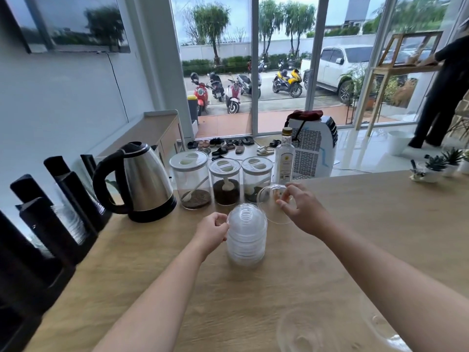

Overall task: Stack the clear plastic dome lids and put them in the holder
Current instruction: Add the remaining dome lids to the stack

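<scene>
Quick count, with the stack of dome lids [246, 235] as the middle of the dial: one stack, one loose lid [269, 199] in the air, and what looks like two more clear lids [304, 331], badly blurred, down at five o'clock. I can't count the lids inside the stack. Behind it stand three jars [224, 181] at twelve, one kettle [146, 179] at ten and one bottle [285, 158] at one. The black holder [50, 224] stands along the table's [380, 237] edge at nine, well apart.

Both bare forearms are stretched out over the wood. The left hand [212, 231] comes in from seven o'clock, fingers curled against the stack's upper left side, gripping it. The right hand [302, 207] reaches in from four o'clock and pinches the loose lid by its rim, just past the stack's top at one o'clock.

The stack stands on the table, long axis straight up, domes on top. The loose lid is tipped on edge, its dome bulging toward the jars.
</scene>
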The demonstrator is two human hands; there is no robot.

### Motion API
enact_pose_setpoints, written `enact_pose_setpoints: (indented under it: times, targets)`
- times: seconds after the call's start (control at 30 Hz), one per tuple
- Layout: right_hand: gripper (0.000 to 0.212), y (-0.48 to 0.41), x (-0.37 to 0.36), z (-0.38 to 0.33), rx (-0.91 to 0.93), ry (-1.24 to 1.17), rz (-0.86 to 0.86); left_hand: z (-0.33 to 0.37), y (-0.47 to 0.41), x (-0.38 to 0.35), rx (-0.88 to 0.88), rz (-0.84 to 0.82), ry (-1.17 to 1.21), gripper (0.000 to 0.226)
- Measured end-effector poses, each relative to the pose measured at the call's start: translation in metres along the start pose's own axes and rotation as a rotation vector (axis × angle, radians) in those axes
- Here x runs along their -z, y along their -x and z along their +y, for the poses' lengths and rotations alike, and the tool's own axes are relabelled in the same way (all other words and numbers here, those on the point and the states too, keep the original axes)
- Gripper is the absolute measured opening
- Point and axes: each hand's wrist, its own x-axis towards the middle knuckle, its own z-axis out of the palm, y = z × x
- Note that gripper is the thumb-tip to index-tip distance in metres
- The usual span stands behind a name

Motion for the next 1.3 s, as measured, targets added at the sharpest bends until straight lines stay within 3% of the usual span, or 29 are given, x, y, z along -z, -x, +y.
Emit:
enact_pose_setpoints:
  times: [0.2, 0.47, 0.67, 0.83, 0.93, 1.1, 1.3]
  targets:
    - [0.016, -0.008, -0.001, -0.018, 0.070, -0.016, -0.013, 0.007, 0.001, 0.010, -0.103, 0.061, -0.019, 0.024]
    - [0.017, -0.016, -0.021, -0.044, 0.240, 0.172, -0.253, 0.024, 0.012, 0.015, -0.326, 0.003, -0.191, 0.063]
    - [0.021, -0.013, -0.035, -0.044, 0.201, 0.179, -0.324, 0.017, 0.016, 0.007, -0.382, -0.120, -0.359, 0.088]
    - [0.028, -0.006, -0.039, -0.031, 0.116, 0.000, -0.324, 0.009, 0.013, 0.005, -0.343, -0.092, -0.369, 0.089]
    - [0.049, 0.000, -0.038, -0.021, 0.069, -0.145, -0.298, 0.007, 0.012, 0.004, -0.325, -0.092, -0.348, 0.089]
    - [0.065, 0.004, -0.042, -0.011, -0.054, -0.235, -0.369, 0.008, 0.011, 0.002, -0.310, -0.103, -0.345, 0.087]
    - [0.073, 0.002, -0.045, -0.006, -0.059, -0.223, -0.381, 0.008, 0.008, 0.002, -0.289, -0.110, -0.347, 0.085]
